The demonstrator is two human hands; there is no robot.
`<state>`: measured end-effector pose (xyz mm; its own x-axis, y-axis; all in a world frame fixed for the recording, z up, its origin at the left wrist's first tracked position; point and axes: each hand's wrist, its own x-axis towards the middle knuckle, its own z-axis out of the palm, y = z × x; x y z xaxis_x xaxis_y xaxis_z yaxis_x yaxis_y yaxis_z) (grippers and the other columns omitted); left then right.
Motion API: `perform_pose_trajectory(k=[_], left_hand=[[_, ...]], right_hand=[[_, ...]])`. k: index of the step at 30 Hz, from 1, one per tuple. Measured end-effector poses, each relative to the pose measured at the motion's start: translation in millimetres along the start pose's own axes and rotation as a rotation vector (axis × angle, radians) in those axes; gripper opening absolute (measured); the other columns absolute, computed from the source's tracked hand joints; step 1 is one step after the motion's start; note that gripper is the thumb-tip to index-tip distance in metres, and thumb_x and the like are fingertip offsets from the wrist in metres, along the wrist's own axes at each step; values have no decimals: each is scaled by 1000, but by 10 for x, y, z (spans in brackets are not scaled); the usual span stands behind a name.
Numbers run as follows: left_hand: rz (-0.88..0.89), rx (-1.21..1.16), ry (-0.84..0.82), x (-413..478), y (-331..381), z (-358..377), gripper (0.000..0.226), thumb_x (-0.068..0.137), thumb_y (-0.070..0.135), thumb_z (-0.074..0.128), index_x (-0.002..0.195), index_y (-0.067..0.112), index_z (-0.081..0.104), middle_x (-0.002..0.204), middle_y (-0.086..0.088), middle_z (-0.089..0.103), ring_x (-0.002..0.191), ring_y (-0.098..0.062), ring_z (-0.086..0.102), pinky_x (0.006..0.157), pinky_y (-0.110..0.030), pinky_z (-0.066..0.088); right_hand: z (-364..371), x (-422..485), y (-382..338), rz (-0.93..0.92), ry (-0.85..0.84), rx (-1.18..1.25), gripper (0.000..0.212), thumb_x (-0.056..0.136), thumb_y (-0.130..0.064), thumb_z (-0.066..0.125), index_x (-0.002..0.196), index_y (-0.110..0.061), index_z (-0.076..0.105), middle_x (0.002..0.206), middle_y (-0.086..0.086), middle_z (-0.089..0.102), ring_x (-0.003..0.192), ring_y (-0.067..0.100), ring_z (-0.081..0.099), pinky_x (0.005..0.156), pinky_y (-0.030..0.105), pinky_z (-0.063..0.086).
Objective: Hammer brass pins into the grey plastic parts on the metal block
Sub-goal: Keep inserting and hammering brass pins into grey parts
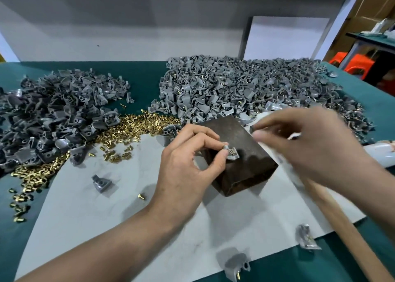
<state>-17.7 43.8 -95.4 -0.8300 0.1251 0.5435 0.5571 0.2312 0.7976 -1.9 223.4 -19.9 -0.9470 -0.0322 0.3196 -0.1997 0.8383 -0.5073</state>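
We pinched the small grey plastic part [232,153], seemingly light and stiff, by its rim with left hand [188,166] on the dark metal block [254,162]; right hand [316,145] blurred, grip unclear.

- i can read no text, label, brand or number anywhere in this view.
- the grey plastic part [231,153] pinched in my left fingers [222,153] is too small to show any marking.
- the hammer [337,217] gripped under my right fingers [277,122] is blurred.
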Motion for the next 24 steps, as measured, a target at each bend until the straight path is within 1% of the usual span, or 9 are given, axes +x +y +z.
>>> perform_pose_trajectory(k=[2, 3, 7, 10, 12, 14, 16, 20, 24], left_hand=[[16, 21, -2, 8, 3, 3, 5, 82, 12, 71, 83, 7, 71, 97, 4, 60, 94, -14, 61, 82, -38, 54], [22, 25, 1, 10, 5, 5, 8, 81, 14, 69, 82, 7, 71, 96, 4, 60, 93, -13, 61, 81, -38, 54], [21, 30, -1, 16, 13, 5, 6, 81, 11, 71, 79, 6, 69, 95, 3, 60, 91, -12, 60, 81, -33, 53], [18, 50, -7, 14, 19, 5, 5, 81, 4, 73, 78, 6, 69, 96, 2, 60, 91, -10, 60, 81, -23, 49], [19, 56, -15, 12, 37, 5, 6, 80, 3, 73, 77, 6, 69, 96, 1, 60, 91, -9, 61, 82, -17, 46], [34, 58, -28, 11, 44, 8, 7, 80, 2, 74, 77, 6, 68, 97, 0, 60, 91, -11, 63, 83, -18, 47], [43, 54, -41, 6, 39, 9, 7, 80, 2, 74, 76, 5, 68, 97, 0, 60, 91, -14, 64, 82, -21, 48], [47, 53, -43, 4, 31, 4, 8, 80, 3, 73, 76, 7, 68, 96, 1, 60, 92, -14, 62, 82, -20, 47], [52, 65, -46, 2, 33, 6, 9, 80, 3, 73, 76, 8, 68, 95, 1, 60, 91, -13, 60, 81, -18, 45]], right_hand=[[141, -21, -150, -24, -157, 70, 19, 70, -38, 71, 85, -28, 74, 61, -18, 62, 60, -4, 57, 59, 5, 39], [202, -18, -172, -36, -180, 43, 17, 73, -32, 74, 88, -25, 75, 63, -16, 61, 59, -2, 56, 59, 8, 40], [267, -10, -142, 15, -158, 116, 11, 75, -12, 78, 82, -19, 74, 63, -12, 62, 59, 3, 56, 58, 10, 43], [252, -17, -124, 27, -175, 164, 14, 73, -9, 79, 77, -21, 72, 63, -8, 63, 57, 0, 57, 57, 11, 46], [220, 2, -120, 40, -201, 197, 17, 74, -7, 78, 74, -22, 71, 62, -4, 65, 53, 2, 57, 58, 17, 50], [188, 19, -111, 51, -212, 191, 19, 76, -5, 76, 72, -22, 71, 62, -4, 66, 53, 4, 59, 58, 19, 51], [178, 20, -120, 38, -202, 149, 19, 76, -5, 75, 72, -23, 73, 60, -8, 65, 53, -2, 58, 56, 10, 45], [163, 13, -166, 21, -227, 109, 13, 75, -9, 76, 74, -22, 73, 59, -10, 65, 53, -8, 56, 56, 5, 41], [153, 13, -192, -1, -250, 66, 16, 77, -10, 75, 74, -24, 68, 64, -10, 64, 58, 0, 57, 58, 8, 42]])
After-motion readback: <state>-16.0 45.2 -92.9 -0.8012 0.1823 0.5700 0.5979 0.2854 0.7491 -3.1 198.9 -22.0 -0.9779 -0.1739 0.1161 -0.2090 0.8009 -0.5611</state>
